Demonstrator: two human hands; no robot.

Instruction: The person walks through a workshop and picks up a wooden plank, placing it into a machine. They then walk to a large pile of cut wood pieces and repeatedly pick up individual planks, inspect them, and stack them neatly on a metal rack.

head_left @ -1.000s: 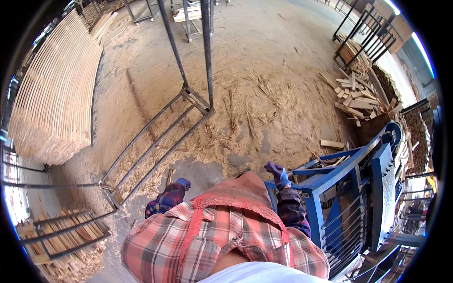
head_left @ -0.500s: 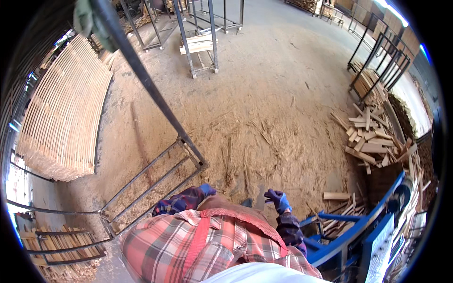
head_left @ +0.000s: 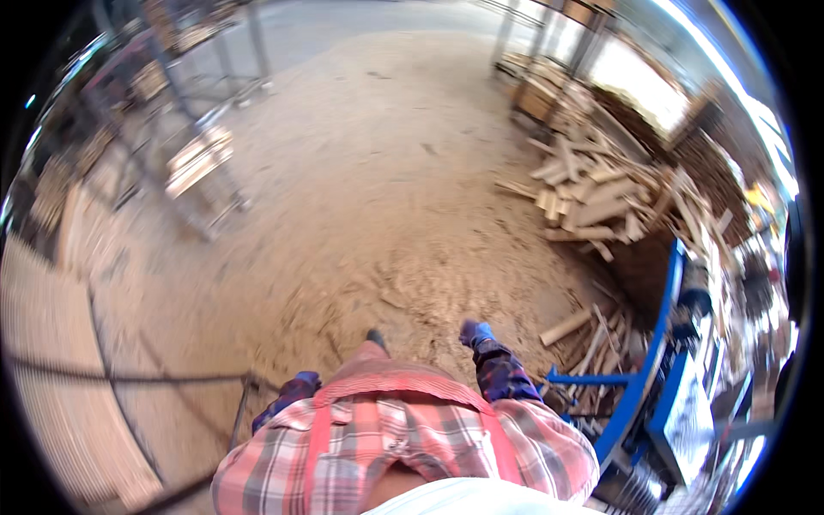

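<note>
Faces wide floor (head_left: 343, 197), edged right by one woodpile (head_left: 592, 202), one blue frame (head_left: 637, 386); can't judge grip of two hands (head_left: 478, 332).

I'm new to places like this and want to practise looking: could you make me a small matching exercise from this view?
1. Right hand
2. Loose wood pieces
3. Metal frame at lower right
4. Board stack

A. Blue
B. Neatly layered, far left
C. Gloved
D. Jumbled heap, right side

Pairs: 1-C; 2-D; 3-A; 4-B
</note>
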